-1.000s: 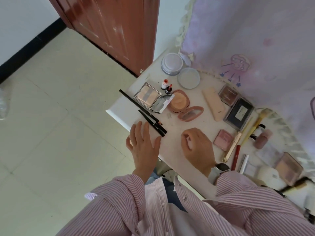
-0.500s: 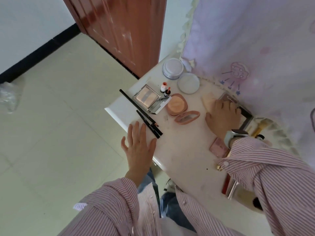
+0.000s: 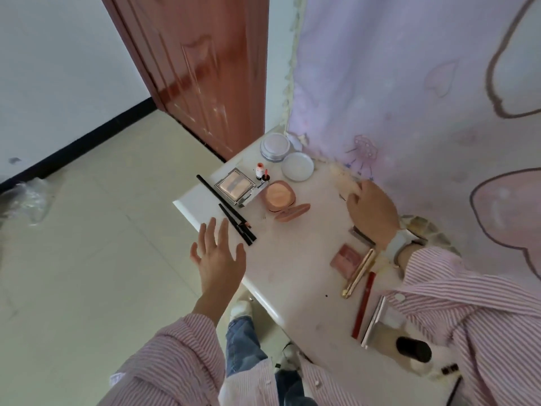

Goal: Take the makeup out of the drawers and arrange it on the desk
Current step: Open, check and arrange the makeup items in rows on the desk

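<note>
A person's right hand (image 3: 370,210) has reached away to the desk's (image 3: 298,259) far edge, fingers curled on a pale beige item (image 3: 347,183), likely repositioning it, while the left hand (image 3: 218,256) hovers spread wide, empty, beside black pencils (image 3: 237,227).

Glossy white desk (image 3: 295,276), glossy wood door (image 3: 199,68), mirrored compact (image 3: 234,186), striped cloth sleeve (image 3: 468,291)

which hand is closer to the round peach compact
Right. The right hand lies on the desk just right of the peach compact. The left hand is spread open at the desk's near edge, farther off beside the black pencils.
</note>
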The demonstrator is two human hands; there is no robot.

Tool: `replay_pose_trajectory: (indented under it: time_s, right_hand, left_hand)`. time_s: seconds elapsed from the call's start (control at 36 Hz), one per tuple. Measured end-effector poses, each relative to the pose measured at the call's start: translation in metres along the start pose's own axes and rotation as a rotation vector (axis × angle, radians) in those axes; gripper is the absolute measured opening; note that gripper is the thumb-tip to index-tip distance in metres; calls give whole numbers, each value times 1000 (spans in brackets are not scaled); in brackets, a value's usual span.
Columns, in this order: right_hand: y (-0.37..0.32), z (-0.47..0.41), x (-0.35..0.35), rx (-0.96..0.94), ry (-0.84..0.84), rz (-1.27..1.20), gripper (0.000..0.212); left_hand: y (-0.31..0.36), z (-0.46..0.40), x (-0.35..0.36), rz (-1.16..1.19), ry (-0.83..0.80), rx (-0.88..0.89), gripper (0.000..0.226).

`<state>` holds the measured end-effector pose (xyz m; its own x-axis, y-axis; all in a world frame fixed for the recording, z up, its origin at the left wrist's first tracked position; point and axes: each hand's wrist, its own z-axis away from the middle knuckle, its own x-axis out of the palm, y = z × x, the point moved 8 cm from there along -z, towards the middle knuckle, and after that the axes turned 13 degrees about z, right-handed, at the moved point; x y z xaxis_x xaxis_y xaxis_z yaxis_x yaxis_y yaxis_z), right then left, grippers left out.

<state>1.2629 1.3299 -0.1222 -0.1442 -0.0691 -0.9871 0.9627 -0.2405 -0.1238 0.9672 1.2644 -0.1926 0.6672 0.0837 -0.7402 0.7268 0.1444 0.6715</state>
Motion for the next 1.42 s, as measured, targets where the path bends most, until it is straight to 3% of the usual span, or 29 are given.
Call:
replay_pose_trajectory:
  time_s: [0.17, 0.33, 0.39, 0.47, 0.58, 0.67, 0.81, 0.97, 1.06, 1.17, 1.25, 1.42]
  right_hand:
    - [-20, 35, -61, -156, -35, -392, 8]
    - [-54, 83, -75, -342, -362, -623, 8]
    - [-59, 95, -67, -349, -435, -668, 10]
    - [-60, 110, -49, -216, -493, -886, 8]
    - [-73, 144, -12, 170, -615, -1340, 8]
    - [-91, 163, 7, 203, -663, -1312, 15]
    - [-102, 164, 18, 80, -616, -1173, 22]
    - [-106, 174, 25, 74, -748, -1304, 19]
    - [-107, 175, 29, 100, -763, -1298, 26]
    - [-101, 174, 37, 185, -723, -1241, 28]
    - [-99, 175, 41, 184, -750, -1194, 30]
    - [-100, 174, 41, 112, -806, -1146, 35]
  left_hand:
    - [69, 26, -31, 316, 124, 230, 56]
    - [125, 61, -44, 421, 58, 467, 72]
    - [130, 73, -48, 501, 64, 510, 66]
    - [120, 91, -58, 558, 140, 489, 53]
    - [103, 113, -61, 451, 208, 434, 57]
    - [92, 120, -61, 419, 208, 390, 56]
    - [68, 129, -61, 439, 200, 260, 63]
    - [55, 130, -53, 1012, 79, -123, 26]
    - [47, 130, -45, 1186, 44, -276, 15]
    - [40, 133, -35, 1100, -103, -311, 13]
    - [33, 134, -31, 955, -193, -284, 28]
    - [24, 124, -34, 746, -260, -195, 27]
